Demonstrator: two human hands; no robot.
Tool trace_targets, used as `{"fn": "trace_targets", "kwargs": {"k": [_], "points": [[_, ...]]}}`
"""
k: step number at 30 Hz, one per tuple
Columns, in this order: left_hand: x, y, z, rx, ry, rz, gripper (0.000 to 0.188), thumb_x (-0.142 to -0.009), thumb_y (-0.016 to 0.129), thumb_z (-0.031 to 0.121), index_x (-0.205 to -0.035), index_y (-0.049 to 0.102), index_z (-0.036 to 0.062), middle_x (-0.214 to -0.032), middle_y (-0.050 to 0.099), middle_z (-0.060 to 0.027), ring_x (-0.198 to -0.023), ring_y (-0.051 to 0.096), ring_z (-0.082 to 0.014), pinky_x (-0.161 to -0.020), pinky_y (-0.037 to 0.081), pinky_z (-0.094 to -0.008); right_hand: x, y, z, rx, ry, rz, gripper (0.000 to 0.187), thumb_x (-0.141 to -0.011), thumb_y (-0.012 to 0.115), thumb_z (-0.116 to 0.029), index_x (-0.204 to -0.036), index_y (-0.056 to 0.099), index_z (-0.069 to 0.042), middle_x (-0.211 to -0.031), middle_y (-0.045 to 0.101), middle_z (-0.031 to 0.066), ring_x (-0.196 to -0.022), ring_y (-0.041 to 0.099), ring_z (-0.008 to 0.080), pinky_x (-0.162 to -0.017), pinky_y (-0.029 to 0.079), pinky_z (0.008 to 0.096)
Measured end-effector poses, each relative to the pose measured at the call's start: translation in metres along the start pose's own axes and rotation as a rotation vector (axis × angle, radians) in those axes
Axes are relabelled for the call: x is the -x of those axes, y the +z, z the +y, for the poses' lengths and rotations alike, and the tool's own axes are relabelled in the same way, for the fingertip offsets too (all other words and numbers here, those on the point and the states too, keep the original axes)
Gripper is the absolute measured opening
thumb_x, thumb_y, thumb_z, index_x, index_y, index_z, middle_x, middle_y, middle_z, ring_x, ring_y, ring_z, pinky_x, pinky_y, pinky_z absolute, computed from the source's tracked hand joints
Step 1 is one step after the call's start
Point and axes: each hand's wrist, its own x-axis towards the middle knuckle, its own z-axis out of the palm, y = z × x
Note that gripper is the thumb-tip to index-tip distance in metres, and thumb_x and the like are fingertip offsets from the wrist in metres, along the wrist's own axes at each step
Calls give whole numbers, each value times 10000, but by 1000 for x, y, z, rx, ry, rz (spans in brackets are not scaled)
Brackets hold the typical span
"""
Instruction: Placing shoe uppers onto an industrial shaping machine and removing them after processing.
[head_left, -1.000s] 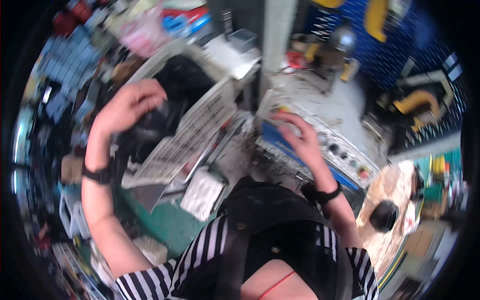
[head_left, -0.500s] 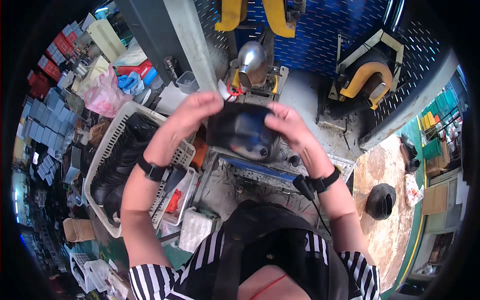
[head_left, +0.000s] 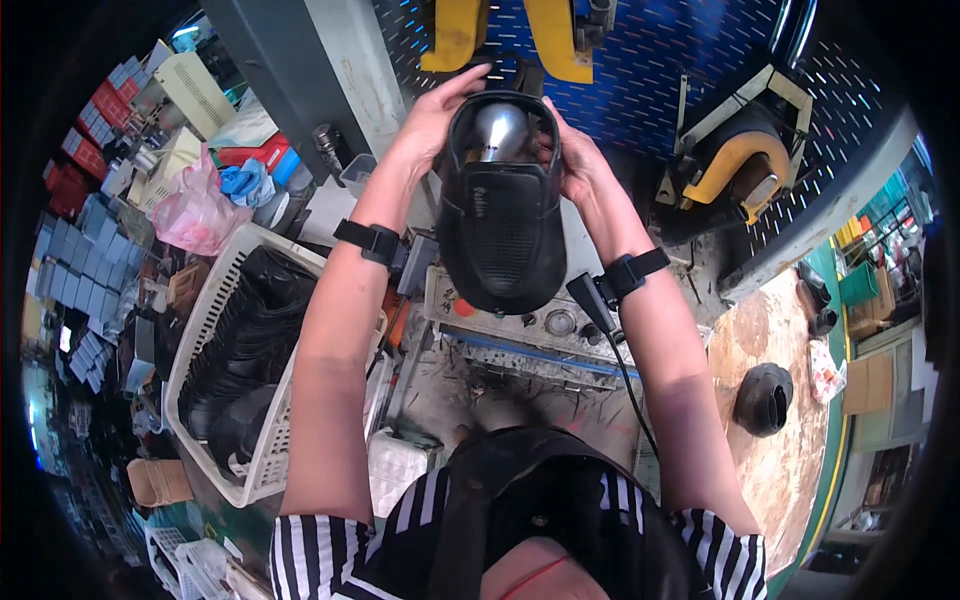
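Observation:
A black shoe upper [head_left: 500, 235] hangs between my two hands, its toe toward me and its collar opening away from me. Through that opening shows a shiny rounded metal mould [head_left: 502, 130] of the machine; I cannot tell whether the upper touches it. My left hand [head_left: 430, 125] grips the left side of the collar, with some fingers stretched past its far edge. On the opposite side my right hand [head_left: 580, 160] holds the collar, thumb outside and fingertips showing within the opening.
Yellow clamp jaws [head_left: 557, 45] stand just beyond the mould. A second station with a yellow arched clamp [head_left: 725, 165] is at right. On the left sits a white crate [head_left: 262, 470] of black uppers. Another black upper [head_left: 763, 400] lies on a wooden board. A gauge [head_left: 560, 322] faces me.
Both hands have moved away from me with the shoe upper, up to the mould. The upper, blurred before, now shows its opening and its toe pointing at me.

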Motion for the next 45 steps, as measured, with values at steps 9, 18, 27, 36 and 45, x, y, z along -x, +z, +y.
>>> {"fn": "trace_targets", "kwargs": {"k": [9, 18, 27, 36, 45], "points": [[-5, -21, 5, -647, 612, -265, 465, -772, 469, -129, -1114, 640, 135, -1203, 572, -52, -1129, 510, -222, -1007, 375, -308, 83, -55, 122, -67, -27, 146, 490, -901, 467, -501, -1206, 534, -123, -1102, 632, 12, -1006, 599, 160, -914, 454, 312], [14, -23, 0, -737, 784, -203, 594, -696, 441, -154, -1128, 643, 199, -1233, 557, -14, -1108, 488, -219, -997, 373, -308, 3, -49, 218, -411, -223, 566, 461, -906, 452, -507, -1124, 585, -122, -1036, 648, 35, -933, 617, 195, -762, 492, 324], [57, -42, -18, -538, 622, -130, 398, -835, 485, -40, -1192, 589, 102, -1246, 540, -82, -1110, 519, -211, -961, 393, -305, -67, -95, 210, 1043, -922, 1053, 490, -860, 481, -405, -749, 617, 53, -706, 599, 261, -722, 593, 406, -678, 434, 441], [121, -88, -27, -349, 143, -156, 266, -878, 474, -22, -1107, 606, 8, -995, 645, -85, -877, 608, -149, -775, 473, -267, -102, -92, 206, 655, -866, 824, 483, -678, 744, -135, -1106, 560, -10, -1083, 613, 132, -1010, 572, 233, -888, 428, 330], [129, -90, -6, -487, 218, -371, 239, -852, 534, 22, -1057, 644, 77, -881, 659, -94, -765, 636, -175, -665, 491, -274, -143, -107, 191, 870, -478, 1082, 535, -906, 348, -348, -825, 616, 108, -823, 597, 315, -847, 571, 467, -785, 417, 471]]}}
